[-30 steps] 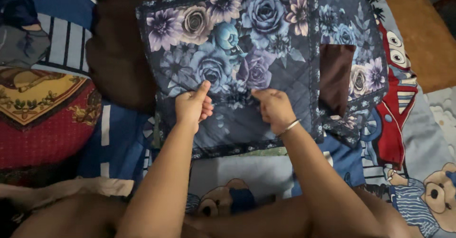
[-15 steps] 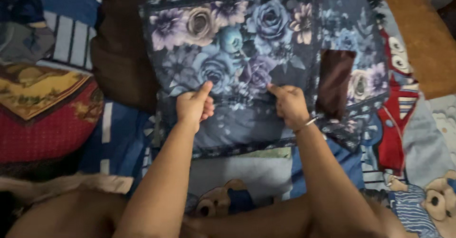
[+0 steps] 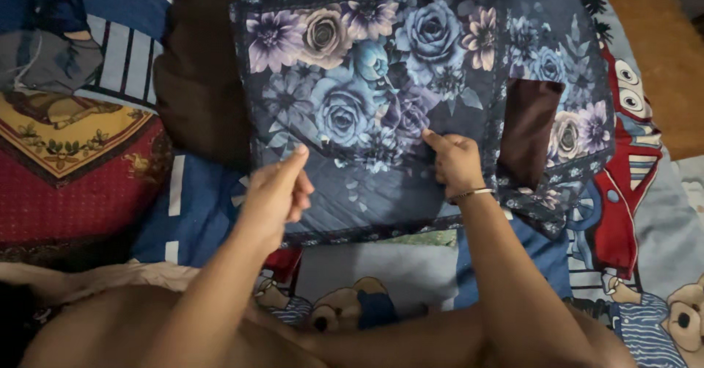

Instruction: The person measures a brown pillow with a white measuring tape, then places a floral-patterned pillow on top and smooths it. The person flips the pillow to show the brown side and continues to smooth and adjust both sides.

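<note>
A dark blue quilted cloth printed with purple and blue flowers lies spread on a bed. My right hand, with a thin bangle on the wrist, rests on the cloth's lower right part, its fingers closed on the fabric. My left hand hovers by the cloth's lower left edge, thumb up and fingers half curled. Whether it grips the edge is hidden. A brown patch shows through a gap in the cloth at the right.
A brown cushion lies under the cloth's left side. A red and yellow patterned cushion is at the left. The bedsheet has teddy bears and a red car. An orange-brown surface borders the bed at the upper right.
My left hand let go of the cloth's middle and moved left and down to its edge. My right hand shifted right along the cloth and stayed on it.
</note>
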